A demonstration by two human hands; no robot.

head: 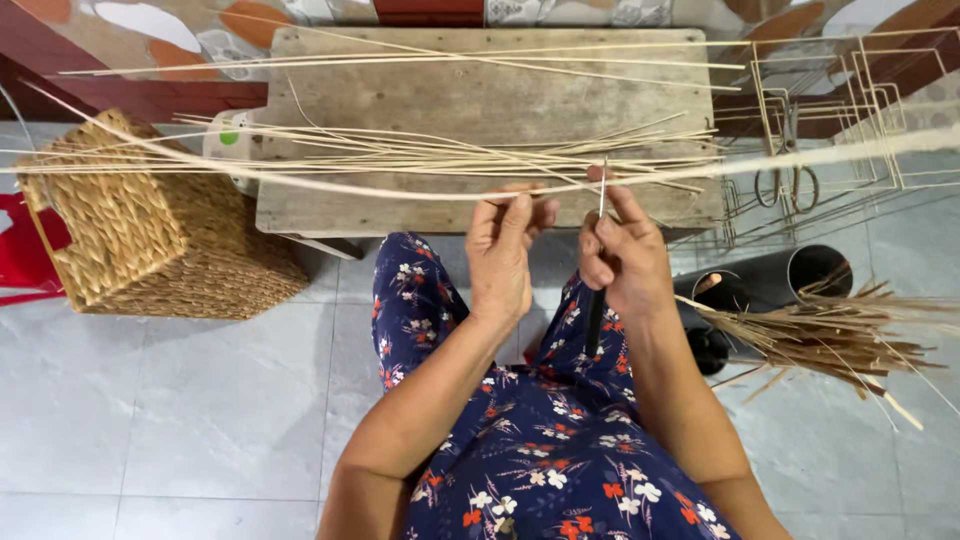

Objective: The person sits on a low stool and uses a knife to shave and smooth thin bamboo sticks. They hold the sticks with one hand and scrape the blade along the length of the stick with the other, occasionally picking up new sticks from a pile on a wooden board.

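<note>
My left hand [505, 248] pinches a long pale cane strip [300, 183] that runs across the view from far left to far right, just in front of a low wooden bench [480, 100]. My right hand [625, 252] grips a thin knife [600, 250] with a dark handle, blade pointing up and touching the strip right beside the left fingers. Several more thin cane strips [420, 150] lie along the bench top. My lap in a dark blue floral garment [540, 440] is below both hands.
A woven basket [150, 230] stands on the tiled floor at left, with a red object [25, 250] behind it. Wire frames [850, 110] and scissors [790, 180] are at right. Dark tubes [790, 280] holding dry brown strips [840, 330] lie by my right knee.
</note>
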